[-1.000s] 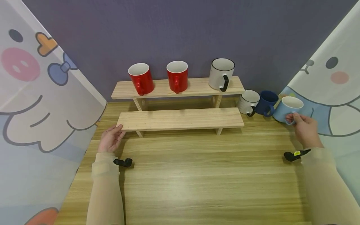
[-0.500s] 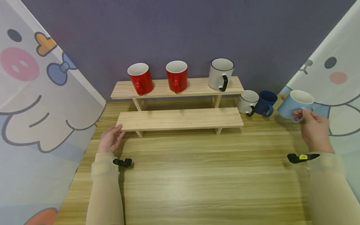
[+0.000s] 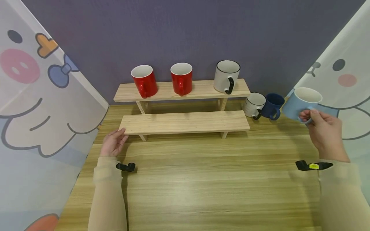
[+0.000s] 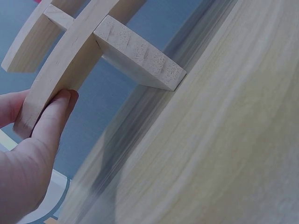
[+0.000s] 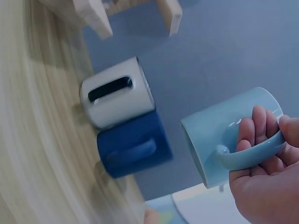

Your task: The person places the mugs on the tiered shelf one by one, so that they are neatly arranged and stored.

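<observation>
My right hand grips the handle of a light blue mug, fingers curled through it in the right wrist view. The mug is off the table, slightly tilted, to the right of a dark blue mug. At the lower board's left front corner, my left hand pinches the edge of the wooden two-step shelf; in the left wrist view the thumb and fingers lie on opposite faces of the board.
On the upper step stand two red mugs, one left and one central, and a white mug with a black handle. A smaller white mug sits beside the dark blue one. A dark wall rises behind.
My right hand has lifted the light blue mug off the table, moving it right and then a little up and back left. The left hand keeps its hold on the shelf.
</observation>
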Motion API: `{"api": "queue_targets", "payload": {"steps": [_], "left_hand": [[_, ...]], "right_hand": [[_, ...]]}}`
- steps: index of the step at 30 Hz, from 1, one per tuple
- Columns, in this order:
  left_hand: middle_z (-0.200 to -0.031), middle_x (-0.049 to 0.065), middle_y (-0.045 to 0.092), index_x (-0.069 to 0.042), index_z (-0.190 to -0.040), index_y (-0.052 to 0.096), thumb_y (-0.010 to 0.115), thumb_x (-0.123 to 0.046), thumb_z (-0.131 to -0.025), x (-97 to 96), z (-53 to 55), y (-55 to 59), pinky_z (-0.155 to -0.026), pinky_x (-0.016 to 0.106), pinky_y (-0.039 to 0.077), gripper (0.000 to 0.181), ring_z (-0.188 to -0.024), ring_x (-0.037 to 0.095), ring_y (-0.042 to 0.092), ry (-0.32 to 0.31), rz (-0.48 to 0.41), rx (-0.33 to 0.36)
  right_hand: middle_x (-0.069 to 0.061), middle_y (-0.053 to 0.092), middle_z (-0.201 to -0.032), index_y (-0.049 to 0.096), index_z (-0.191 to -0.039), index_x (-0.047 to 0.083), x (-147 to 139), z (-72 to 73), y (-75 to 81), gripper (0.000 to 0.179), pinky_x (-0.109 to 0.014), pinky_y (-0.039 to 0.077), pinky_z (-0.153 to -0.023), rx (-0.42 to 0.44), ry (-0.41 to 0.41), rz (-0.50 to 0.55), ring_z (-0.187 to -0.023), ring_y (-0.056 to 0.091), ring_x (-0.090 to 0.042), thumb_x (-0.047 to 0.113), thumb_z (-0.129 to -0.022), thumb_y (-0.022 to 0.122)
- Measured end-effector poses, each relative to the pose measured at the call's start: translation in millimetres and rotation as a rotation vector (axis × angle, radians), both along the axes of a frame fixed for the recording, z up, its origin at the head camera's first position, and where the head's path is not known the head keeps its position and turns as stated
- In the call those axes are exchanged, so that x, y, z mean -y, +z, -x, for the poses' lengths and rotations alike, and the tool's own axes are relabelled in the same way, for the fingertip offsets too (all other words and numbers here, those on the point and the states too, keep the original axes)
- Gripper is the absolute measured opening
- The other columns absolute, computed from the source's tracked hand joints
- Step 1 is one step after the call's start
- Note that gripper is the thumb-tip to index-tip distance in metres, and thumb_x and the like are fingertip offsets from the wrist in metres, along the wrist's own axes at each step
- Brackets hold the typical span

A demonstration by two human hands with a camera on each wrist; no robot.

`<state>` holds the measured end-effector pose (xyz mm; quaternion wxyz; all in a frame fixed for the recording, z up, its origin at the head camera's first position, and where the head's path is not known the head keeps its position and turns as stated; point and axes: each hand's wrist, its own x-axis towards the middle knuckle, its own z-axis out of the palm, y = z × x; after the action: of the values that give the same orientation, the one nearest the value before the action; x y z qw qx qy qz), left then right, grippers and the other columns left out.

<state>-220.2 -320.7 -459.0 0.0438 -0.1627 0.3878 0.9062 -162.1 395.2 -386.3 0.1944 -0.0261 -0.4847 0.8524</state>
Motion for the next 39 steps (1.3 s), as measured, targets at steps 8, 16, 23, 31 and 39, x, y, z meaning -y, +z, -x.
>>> {"api": "queue_targets", "payload": {"steps": [8,16,23,31,39], "left_hand": [[-0.099,0.017,0.069,0.004,-0.114,0.057,0.061,0.006,-0.100,1.0,0.2,-0.1,-0.093,0.026,0.055,0.014,-0.088,0.022,0.072,0.005,-0.009,0.005],[-0.098,0.017,0.068,0.004,-0.114,0.057,0.060,0.006,-0.100,0.8,0.2,-1.1,-0.092,0.026,0.055,0.014,-0.087,0.022,0.071,0.005,-0.021,0.002],[-0.099,0.016,0.069,0.003,-0.117,0.055,0.062,0.005,-0.100,0.3,-0.1,0.7,-0.094,0.025,0.054,0.019,-0.089,0.021,0.071,0.013,-0.008,0.015],[-0.098,0.015,0.069,0.002,-0.115,0.057,0.064,0.004,-0.099,1.0,-0.1,1.1,-0.093,0.024,0.054,0.018,-0.087,0.020,0.071,0.010,0.010,0.023],[-0.098,0.015,0.068,0.003,-0.112,0.060,0.064,0.004,-0.099,0.6,-0.3,1.1,-0.094,0.024,0.054,0.013,-0.087,0.020,0.070,0.006,0.009,0.019]], "right_hand": [[-0.023,0.067,-0.089,0.064,-0.099,-0.024,20.6,-5.3,10.7,0.018,-0.028,0.059,-0.082,-0.080,0.096,0.052,-0.086,0.068,-0.027,-0.007,-0.100,0.056],[-0.024,0.067,-0.090,0.063,-0.101,-0.024,40.6,-9.9,11.9,0.019,-0.029,0.059,-0.080,-0.100,0.180,0.015,-0.086,0.067,-0.028,-0.009,-0.101,0.053],[-0.022,0.069,-0.092,0.065,-0.102,-0.022,56.2,-17.2,16.2,0.019,-0.028,0.059,-0.082,-0.064,0.213,-0.063,-0.088,0.067,-0.026,-0.005,-0.102,0.056],[-0.020,0.070,-0.093,0.064,-0.102,-0.022,77.1,-22.0,17.3,0.022,-0.027,0.058,-0.082,-0.109,0.292,-0.149,-0.089,0.066,-0.025,-0.005,-0.104,0.052],[-0.018,0.071,-0.095,0.065,-0.106,-0.020,96.1,-26.0,13.8,0.023,-0.027,0.058,-0.082,-0.109,0.359,-0.206,-0.091,0.065,-0.023,-0.004,-0.106,0.049]]}}
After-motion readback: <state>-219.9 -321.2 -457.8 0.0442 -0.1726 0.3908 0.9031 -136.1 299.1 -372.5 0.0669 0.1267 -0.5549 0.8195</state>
